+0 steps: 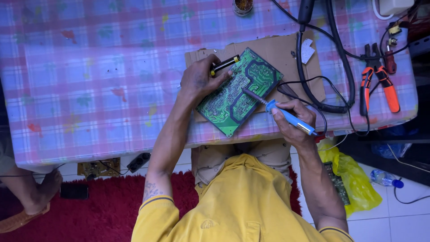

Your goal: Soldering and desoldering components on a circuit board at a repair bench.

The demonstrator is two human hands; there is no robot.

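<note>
Table covered in a pink-and-blue checked plastic cloth (89,67), takes up most of the view. Below it: red shaggy rug (103,201) on white tile floor, another person's bare foot (38,192) at the left edge. Yellow plastic bag (356,179) on the floor by the right elbow.

On the table: flat brown cardboard sheet (286,54), thick black cable (333,67) looping over its right side. Green rectangular circuit board (237,92) lies solder-side up on the cardboard, tilted diagonally, lower corner near the table's front edge.

Left hand (199,80): fingers curled, pressing down on the board's upper left edge; a black clip-like tool with yellow tip (224,64) sits between thumb and fingers. Cannot tell if it's actually gripped or just under the fingers.

Right hand (293,118): fingers closed pen-style around a blue-handled soldering iron (286,116). Metal tip rests on the board near its centre, thin black cord trailing off the handle.

Orange-handled pliers (376,85) at the table's right end, well apart from the board. Small round tin (242,6) at the top edge.
</note>
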